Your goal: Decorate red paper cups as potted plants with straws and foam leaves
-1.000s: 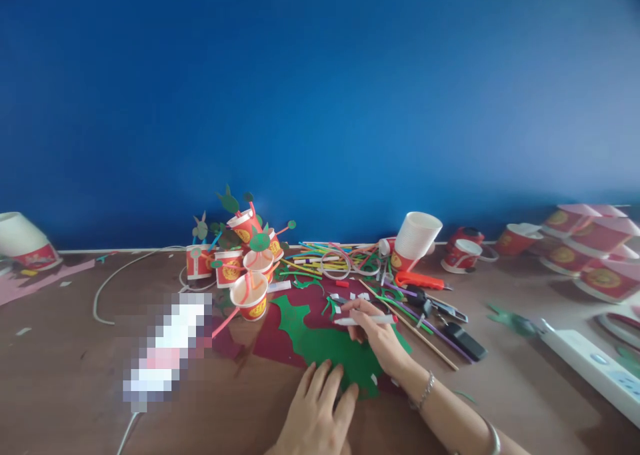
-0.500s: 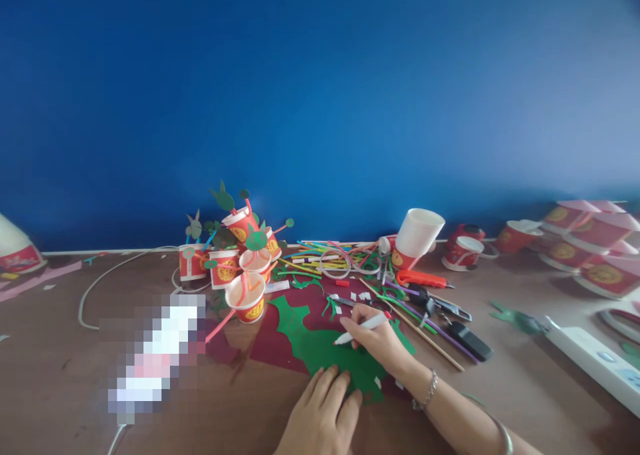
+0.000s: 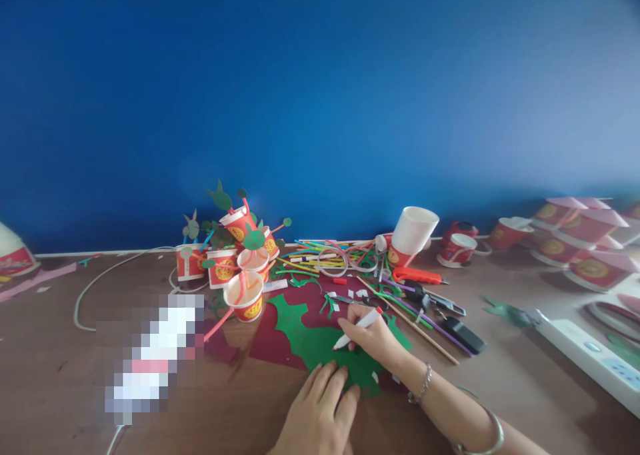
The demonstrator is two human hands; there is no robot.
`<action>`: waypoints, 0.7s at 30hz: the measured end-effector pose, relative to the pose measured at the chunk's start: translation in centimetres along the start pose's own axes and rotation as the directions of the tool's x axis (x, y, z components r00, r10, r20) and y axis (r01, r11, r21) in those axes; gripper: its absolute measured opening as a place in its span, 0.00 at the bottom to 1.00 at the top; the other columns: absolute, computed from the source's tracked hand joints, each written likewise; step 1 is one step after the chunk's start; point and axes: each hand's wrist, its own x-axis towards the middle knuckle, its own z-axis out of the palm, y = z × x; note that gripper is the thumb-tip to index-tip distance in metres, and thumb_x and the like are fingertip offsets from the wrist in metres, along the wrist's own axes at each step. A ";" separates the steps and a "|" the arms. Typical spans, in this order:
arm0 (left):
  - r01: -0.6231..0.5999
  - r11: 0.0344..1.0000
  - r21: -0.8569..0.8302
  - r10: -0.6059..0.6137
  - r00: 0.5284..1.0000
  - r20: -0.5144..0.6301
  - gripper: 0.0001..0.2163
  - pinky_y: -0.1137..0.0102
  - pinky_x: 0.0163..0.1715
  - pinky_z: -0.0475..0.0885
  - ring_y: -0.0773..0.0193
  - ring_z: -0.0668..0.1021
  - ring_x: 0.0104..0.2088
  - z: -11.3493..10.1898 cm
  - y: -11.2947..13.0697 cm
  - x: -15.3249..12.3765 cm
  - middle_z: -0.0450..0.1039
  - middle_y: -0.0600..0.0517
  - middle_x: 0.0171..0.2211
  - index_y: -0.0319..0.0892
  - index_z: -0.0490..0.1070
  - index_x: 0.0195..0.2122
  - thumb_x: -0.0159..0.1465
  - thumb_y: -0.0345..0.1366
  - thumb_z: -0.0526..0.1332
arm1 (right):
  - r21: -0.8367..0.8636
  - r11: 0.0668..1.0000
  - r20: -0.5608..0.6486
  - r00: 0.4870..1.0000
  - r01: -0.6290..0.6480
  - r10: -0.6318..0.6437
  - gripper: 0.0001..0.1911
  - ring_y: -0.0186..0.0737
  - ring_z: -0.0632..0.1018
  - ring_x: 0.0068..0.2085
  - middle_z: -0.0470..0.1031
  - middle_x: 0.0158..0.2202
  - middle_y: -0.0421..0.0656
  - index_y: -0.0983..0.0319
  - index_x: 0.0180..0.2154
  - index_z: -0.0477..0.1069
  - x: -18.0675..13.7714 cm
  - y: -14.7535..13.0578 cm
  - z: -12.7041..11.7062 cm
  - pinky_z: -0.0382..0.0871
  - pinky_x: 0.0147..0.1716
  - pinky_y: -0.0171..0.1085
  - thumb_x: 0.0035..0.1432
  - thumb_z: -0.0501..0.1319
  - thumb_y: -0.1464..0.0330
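Note:
My right hand (image 3: 373, 338) grips a white marker (image 3: 359, 328) with a red end, its tip down at the green paper (image 3: 320, 342). That sheet has cut, ragged edges and lies over dark red paper (image 3: 273, 342). Flat on the green paper's near edge rests my left hand (image 3: 320, 405), fingers stretched out and holding nothing. Just beyond the right hand lie scissors (image 3: 345, 299), a red marker cap (image 3: 340, 281) and several white paper scraps (image 3: 361, 294).
Paper cups (image 3: 243, 295) with straws and green cutouts stand at left. Behind are loose straws (image 3: 310, 258) and a tall cup stack (image 3: 415, 232). Rightward lie an orange glue gun (image 3: 419, 276), a wooden stick (image 3: 410, 322), black keys (image 3: 463, 335) and a power strip (image 3: 595, 358).
The marker stands more steeply, and its tip has shifted slightly nearer to me on the green paper. My left hand stays flat. The whole view has shifted slightly.

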 end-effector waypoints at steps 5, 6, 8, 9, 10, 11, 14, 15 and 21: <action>0.042 0.993 -0.114 -0.034 0.997 0.076 0.21 0.60 0.54 0.65 0.51 0.68 0.54 -0.5 -0.1 0.3 0.67 0.42 0.54 0.39 0.63 0.55 0.59 0.30 0.54 | 0.002 1.000 -0.004 1.000 -0.013 0.013 0.16 0.31 0.68 0.15 0.65 0.11 0.34 0.59 0.18 0.56 0.0 -0.4 0.0 0.55 0.16 0.29 0.49 0.60 0.64; 0.070 0.986 -0.150 -0.055 0.993 0.103 0.22 0.59 0.54 0.65 0.51 0.68 0.53 -0.7 -0.2 0.4 0.67 0.42 0.54 0.39 0.63 0.55 0.58 0.30 0.54 | 0.016 1.000 -0.005 1.000 -0.019 0.019 0.16 0.31 0.68 0.15 0.65 0.11 0.34 0.59 0.18 0.56 0.0 -0.4 0.0 0.56 0.16 0.29 0.50 0.60 0.63; 0.136 0.967 -0.215 -0.103 0.982 0.157 0.23 0.58 0.55 0.64 0.50 0.68 0.53 -1.3 -0.2 0.7 0.67 0.41 0.53 0.37 0.64 0.54 0.56 0.29 0.55 | 0.053 0.998 -0.012 0.999 -0.036 0.037 0.16 0.31 0.70 0.16 0.66 0.11 0.35 0.59 0.18 0.57 0.3 -0.5 0.0 0.56 0.17 0.29 0.50 0.60 0.62; 0.163 0.957 -0.238 -0.122 0.976 0.180 0.22 0.57 0.55 0.64 0.50 0.68 0.53 -1.5 -0.2 0.9 0.67 0.41 0.53 0.37 0.64 0.53 0.55 0.28 0.55 | 0.066 0.996 -0.020 0.998 -0.055 0.056 0.15 0.31 0.70 0.17 0.67 0.12 0.35 0.59 0.19 0.57 0.5 -0.6 0.0 0.56 0.17 0.28 0.50 0.59 0.62; 0.183 0.949 -0.256 -0.134 0.971 0.200 0.22 0.57 0.56 0.63 0.49 0.67 0.53 -1.7 -0.2 1.0 0.67 0.41 0.52 0.37 0.65 0.52 0.54 0.27 0.54 | 0.074 0.994 -0.029 0.996 -0.080 0.082 0.15 0.31 0.69 0.16 0.67 0.12 0.36 0.59 0.19 0.57 0.7 -0.6 0.1 0.55 0.16 0.28 0.50 0.59 0.61; 0.196 0.943 -0.270 -0.140 0.967 0.215 0.22 0.56 0.56 0.62 0.49 0.67 0.53 -1.9 -0.2 1.1 0.67 0.41 0.52 0.36 0.66 0.51 0.53 0.26 0.54 | 0.075 0.991 -0.038 0.993 -0.106 0.109 0.15 0.30 0.67 0.16 0.68 0.12 0.36 0.59 0.19 0.58 1.0 -0.7 0.2 0.54 0.15 0.28 0.51 0.59 0.61; 0.219 0.924 -0.314 -0.149 0.962 0.230 0.24 0.57 0.56 0.62 0.49 0.67 0.53 -2.2 -0.2 1.3 0.66 0.42 0.51 0.36 0.66 0.50 0.50 0.24 0.55 | 0.082 0.988 -0.072 0.988 -0.130 0.135 0.15 0.29 0.64 0.14 0.68 0.12 0.36 0.60 0.19 0.58 1.6 -0.8 0.5 0.51 0.14 0.28 0.50 0.58 0.61; 0.234 0.916 -0.327 -0.164 0.960 0.228 0.24 0.57 0.55 0.62 0.50 0.67 0.52 -2.3 -0.2 1.3 0.66 0.42 0.50 0.37 0.66 0.50 0.49 0.24 0.55 | 0.093 0.989 -0.085 0.989 -0.111 0.119 0.15 0.29 0.64 0.15 0.68 0.12 0.36 0.59 0.19 0.58 1.7 -0.8 0.6 0.51 0.14 0.28 0.50 0.58 0.61; 0.414 0.837 -0.359 -0.389 0.910 0.143 0.22 0.62 0.49 0.66 0.57 0.69 0.46 -3.5 -1.0 1.7 0.66 0.47 0.43 0.41 0.67 0.43 0.49 0.19 0.50 | 0.115 0.993 -0.083 0.997 -0.003 0.012 0.17 0.31 0.66 0.17 0.70 0.16 0.38 0.59 0.21 0.59 1.6 -0.4 0.3 0.56 0.17 0.30 0.53 0.58 0.56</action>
